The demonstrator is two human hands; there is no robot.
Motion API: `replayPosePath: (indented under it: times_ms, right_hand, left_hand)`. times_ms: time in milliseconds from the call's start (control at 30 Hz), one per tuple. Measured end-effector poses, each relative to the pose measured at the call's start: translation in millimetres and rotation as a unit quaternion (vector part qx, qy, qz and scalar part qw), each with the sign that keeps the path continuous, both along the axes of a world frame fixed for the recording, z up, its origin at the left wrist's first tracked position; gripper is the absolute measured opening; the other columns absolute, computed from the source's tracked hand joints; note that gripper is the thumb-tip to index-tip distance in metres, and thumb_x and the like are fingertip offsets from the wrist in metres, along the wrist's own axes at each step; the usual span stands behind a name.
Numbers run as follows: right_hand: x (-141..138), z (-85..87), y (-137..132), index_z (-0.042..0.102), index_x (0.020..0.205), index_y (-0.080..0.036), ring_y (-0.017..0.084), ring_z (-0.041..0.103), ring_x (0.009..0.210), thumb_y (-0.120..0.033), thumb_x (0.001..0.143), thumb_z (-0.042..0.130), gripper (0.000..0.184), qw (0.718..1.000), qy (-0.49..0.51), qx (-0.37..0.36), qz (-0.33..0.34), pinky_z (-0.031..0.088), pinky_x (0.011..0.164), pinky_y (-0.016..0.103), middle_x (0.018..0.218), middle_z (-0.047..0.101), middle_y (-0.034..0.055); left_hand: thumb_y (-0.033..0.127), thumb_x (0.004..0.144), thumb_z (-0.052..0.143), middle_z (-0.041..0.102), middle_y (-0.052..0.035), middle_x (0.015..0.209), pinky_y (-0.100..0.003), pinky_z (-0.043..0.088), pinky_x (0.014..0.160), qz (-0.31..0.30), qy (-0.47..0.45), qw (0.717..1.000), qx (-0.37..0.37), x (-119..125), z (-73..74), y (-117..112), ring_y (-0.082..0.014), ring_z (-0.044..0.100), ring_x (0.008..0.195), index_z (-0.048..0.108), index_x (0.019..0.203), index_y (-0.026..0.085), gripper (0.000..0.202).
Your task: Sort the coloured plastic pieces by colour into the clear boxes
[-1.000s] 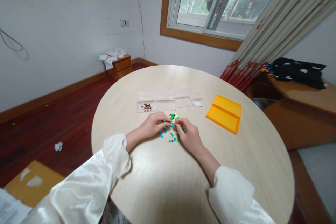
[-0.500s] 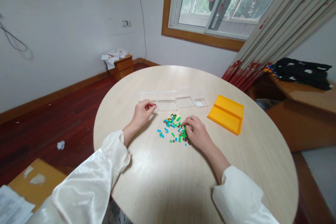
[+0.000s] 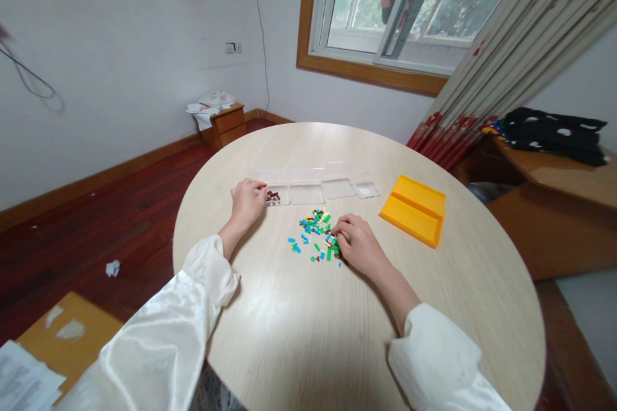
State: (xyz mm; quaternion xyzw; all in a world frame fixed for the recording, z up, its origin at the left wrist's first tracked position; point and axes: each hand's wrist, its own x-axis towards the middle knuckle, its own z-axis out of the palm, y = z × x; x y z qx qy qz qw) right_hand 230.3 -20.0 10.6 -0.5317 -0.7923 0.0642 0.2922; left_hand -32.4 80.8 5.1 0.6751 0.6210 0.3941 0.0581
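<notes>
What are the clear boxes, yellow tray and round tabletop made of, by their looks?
Clear boxes: likely plastic, see-through with pale glinting edges. Yellow tray: probably plastic; evenly coloured, with smooth, crisp rim. Tabletop: wood or wood-look laminate, I can't tell which; pale grain, soft sheen.

Head view, one: head-worn camera, set high at the near side of a round table (image 3: 299, 334); facing forward and down; table close, window (image 3: 399, 13) and wall (image 3: 120, 26) farther off.

Stands round and pale, a wood-grain table (image 3: 308, 314); carries scattered small toy bricks (image 3: 309, 228), four clear plastic boxes (image 3: 307, 194), a yellow divided tray (image 3: 409, 221).
</notes>
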Motion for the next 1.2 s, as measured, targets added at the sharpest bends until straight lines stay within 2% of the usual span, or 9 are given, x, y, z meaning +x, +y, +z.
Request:
replayPosePath:
  times_ms: [200,367,600,800,933,1100,1200]
  right_hand:
    - [0.1,2.0,-0.7,0.065,0.078,-0.019,0.021,0.055,0.085,-0.009,0.077,0.049,0.018,1.0,-0.023,0.001,-0.013,0.041,0.077,0.036,0.088,0.061,0.0068]
    - [-0.1,4.2,-1.6,0.065,0.074,-0.019,0.02,0.055,0.081,-0.014,0.078,0.054,0.013,0.998,-0.058,0.001,-0.028,0.04,0.073,0.035,0.086,0.062,0.0061]
    - [0.2,4.3,-1.4,0.065,0.073,-0.02,0.02,0.056,0.08,-0.02,0.079,0.058,0.009,0.998,-0.055,-0.004,-0.028,0.039,0.072,0.034,0.084,0.062,0.0049]
    - [-3.1,4.6,-2.3,0.062,0.075,-0.019,0.02,0.055,0.083,-0.017,0.082,0.052,0.012,0.997,-0.063,-0.031,-0.024,0.038,0.074,0.033,0.086,0.062,0.0058]
    - [-4.6,4.5,-2.0,0.059,0.077,-0.018,0.021,0.056,0.084,-0.019,0.085,0.049,0.013,0.999,-0.039,-0.014,-0.032,0.04,0.075,0.034,0.085,0.063,0.0072]
    - [-5.3,4.2,-1.6,0.059,0.082,-0.019,0.019,0.061,0.075,-0.022,0.087,0.046,0.015,0.996,0.069,0.007,-0.049,0.045,0.071,0.032,0.08,0.067,0.0058]
    - [-9.2,4.8,-2.9,0.061,0.083,-0.02,0.018,0.063,0.072,-0.023,0.087,0.046,0.016,0.992,0.114,0.019,-0.039,0.048,0.069,0.03,0.08,0.068,0.0049]
  left_hand:
    - [0.026,0.081,0.053,0.065,-0.0101,0.09,-0.042,0.036,0.084,0.011,0.007,0.999,-0.03,-0.4,-2.9,1.1,-0.0277,0.055,0.094,0.071,0.087,0.018,0.02]
    - [0.025,0.082,0.053,0.063,-0.0109,0.094,-0.043,0.035,0.085,0.008,0.005,0.999,-0.041,0.4,-0.2,-0.8,-0.029,0.055,0.097,0.07,0.091,0.018,0.02]
    - [0.023,0.081,0.054,0.064,-0.0096,0.093,-0.041,0.035,0.084,0.003,-0.006,1.0,-0.03,2.3,1.6,-2.7,-0.0274,0.054,0.095,0.069,0.087,0.019,0.017]
    - [0.02,0.081,0.054,0.064,-0.0076,0.092,-0.039,0.036,0.084,-0.007,-0.017,1.0,-0.023,7.6,7.4,-8.3,-0.0233,0.056,0.092,0.068,0.088,0.017,0.016]
    - [0.019,0.08,0.054,0.064,-0.0061,0.086,-0.035,0.04,0.079,-0.055,-0.043,0.998,-0.004,13.6,12.8,-14.8,-0.0198,0.056,0.084,0.067,0.081,0.016,0.013]
    - [0.02,0.079,0.055,0.063,-0.0045,0.075,-0.029,0.042,0.073,-0.167,-0.073,0.983,0.031,22.9,14.2,-24.0,-0.016,0.054,0.074,0.065,0.074,0.016,0.012]
    - [0.022,0.08,0.056,0.064,-0.0032,0.073,-0.026,0.042,0.068,-0.23,-0.093,0.969,0.009,30.0,13.9,-31.0,-0.0134,0.052,0.068,0.065,0.074,0.016,0.013]
